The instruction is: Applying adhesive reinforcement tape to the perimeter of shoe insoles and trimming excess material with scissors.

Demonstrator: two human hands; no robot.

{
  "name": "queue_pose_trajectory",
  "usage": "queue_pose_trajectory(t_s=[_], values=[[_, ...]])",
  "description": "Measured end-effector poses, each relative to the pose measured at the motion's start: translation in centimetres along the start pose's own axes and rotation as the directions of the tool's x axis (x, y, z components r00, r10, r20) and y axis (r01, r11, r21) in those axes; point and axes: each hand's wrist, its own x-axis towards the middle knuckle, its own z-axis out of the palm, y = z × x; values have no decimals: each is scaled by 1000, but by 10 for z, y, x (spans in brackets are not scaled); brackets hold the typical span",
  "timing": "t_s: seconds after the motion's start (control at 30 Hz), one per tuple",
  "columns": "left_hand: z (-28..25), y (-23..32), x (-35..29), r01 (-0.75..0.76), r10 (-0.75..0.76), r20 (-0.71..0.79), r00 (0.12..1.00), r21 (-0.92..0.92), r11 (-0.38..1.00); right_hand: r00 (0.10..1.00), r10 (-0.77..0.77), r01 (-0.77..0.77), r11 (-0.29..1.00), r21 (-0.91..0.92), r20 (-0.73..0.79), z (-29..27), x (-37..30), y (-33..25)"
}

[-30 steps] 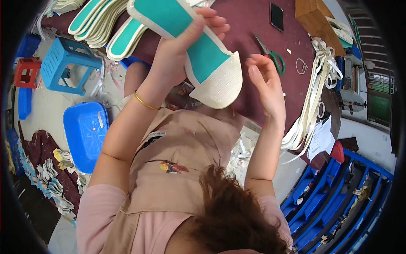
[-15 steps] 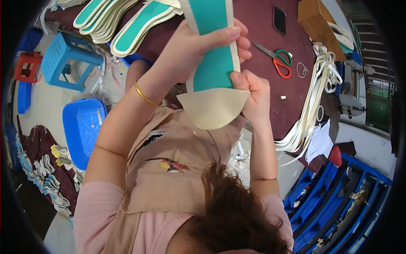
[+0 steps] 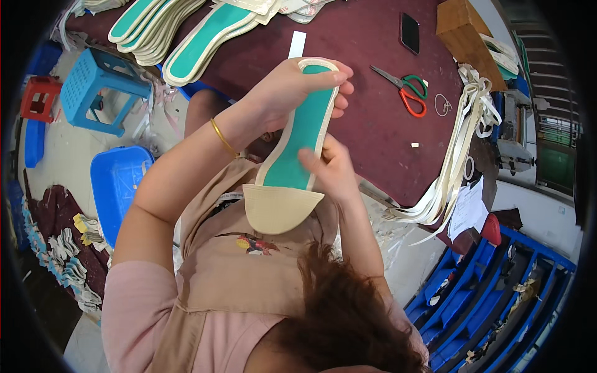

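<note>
A teal insole (image 3: 301,127) with a cream bound edge is held tilted above my lap. At its lower, near end a curved cream piece (image 3: 280,208) covers the teal face like a toe cap. My left hand (image 3: 295,90) grips the far end, thumb across the face and fingers behind the right edge. Lower down, my right hand (image 3: 336,168) is closed at the right edge, its slightly blurred thumb on the teal face. Its other fingers are partly hidden. Similar insoles (image 3: 208,43) lie stacked on the dark red table (image 3: 379,158) at the far left.
Scissors (image 3: 411,96) with red and green handles lie right of my hands, a phone (image 3: 410,33) beyond. Cream strips (image 3: 444,174) hang over the table's right edge near a wooden box (image 3: 460,28). On the left are a blue basin (image 3: 115,193) and a blue stool (image 3: 102,87).
Both hands have brought the insole down toward my lap, so its far end now shows. My right hand has moved left and its thumb now lies on the teal face.
</note>
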Motion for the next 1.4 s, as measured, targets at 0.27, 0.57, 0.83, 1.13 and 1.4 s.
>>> queue_pose_trajectory(t_s=[0.27, 0.57, 0.83, 1.13, 1.4], values=[[-32, -30, -27, -360, 260, 250, 933, 621, 696, 960, -150, -16, 814, 580, 236, -48, 7, -36], [11, -25, -22, -141, 137, -83, 987, -40, 989, 688, -473, 501, 858, -112, -551, 15, 45, -26], [-33, -43, -54, -246, 272, 14, 962, 473, 846, 901, -251, 320, 935, 151, -354, -32, 69, -11], [-142, 17, -28, 227, 741, 228, 632, 860, -458, 775, -632, 337, 431, -837, -14, -20, 77, 22], [-178, -76, -158, -111, 630, 208, 748, 975, -191, 938, 126, -345, 464, -816, -324, -121, -126, 24]])
